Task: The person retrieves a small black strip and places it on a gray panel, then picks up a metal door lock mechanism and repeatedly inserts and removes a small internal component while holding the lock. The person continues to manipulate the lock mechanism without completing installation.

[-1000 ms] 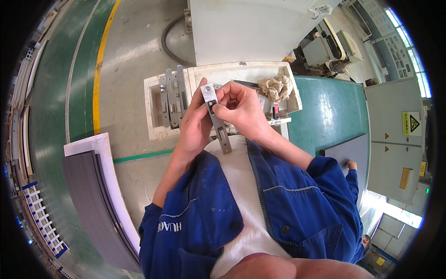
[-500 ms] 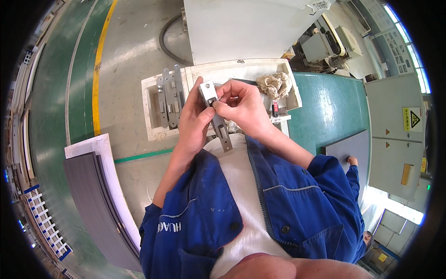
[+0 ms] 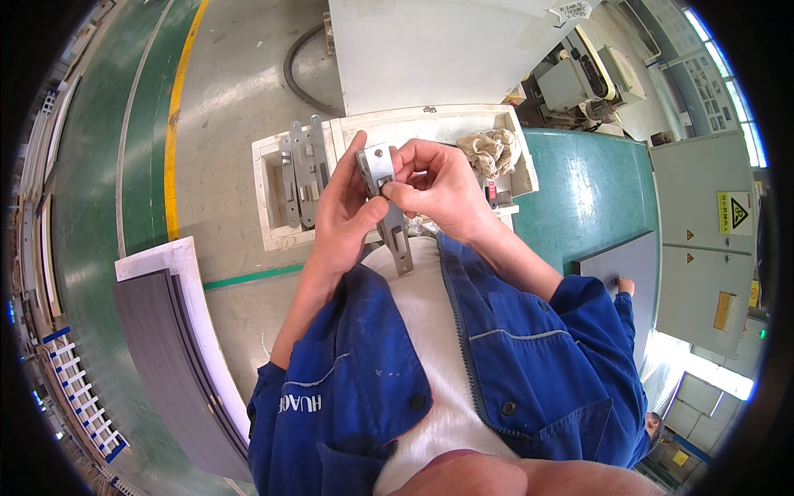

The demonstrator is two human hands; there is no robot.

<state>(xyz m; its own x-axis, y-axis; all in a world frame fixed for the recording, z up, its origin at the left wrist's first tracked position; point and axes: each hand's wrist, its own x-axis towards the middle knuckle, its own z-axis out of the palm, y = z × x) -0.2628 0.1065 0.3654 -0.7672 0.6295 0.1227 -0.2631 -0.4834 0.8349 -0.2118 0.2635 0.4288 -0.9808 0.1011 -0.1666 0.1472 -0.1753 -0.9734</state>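
I hold a grey metal lock body with a long faceplate (image 3: 390, 217) upright in front of my chest. My left hand (image 3: 343, 217) grips it from the left side, thumb along its edge. My right hand (image 3: 438, 188) pinches its upper part with fingertips near the small top block. Below the hands stands a white partitioned tray (image 3: 273, 240) on the floor. Two more metal lock plates (image 3: 302, 169) lie in its left compartment.
A bundle of beige rag (image 3: 490, 151) lies in the tray's right compartment. A grey panel on white board (image 3: 169, 347) lies at left. A white cabinet (image 3: 438, 50) stands beyond the tray; grey electrical cabinets (image 3: 703, 240) at right. Another person's hand (image 3: 626, 285) rests on a grey sheet.
My hands and the lock body have stayed nearly in place; my right fingers have shifted slightly on its upper end.
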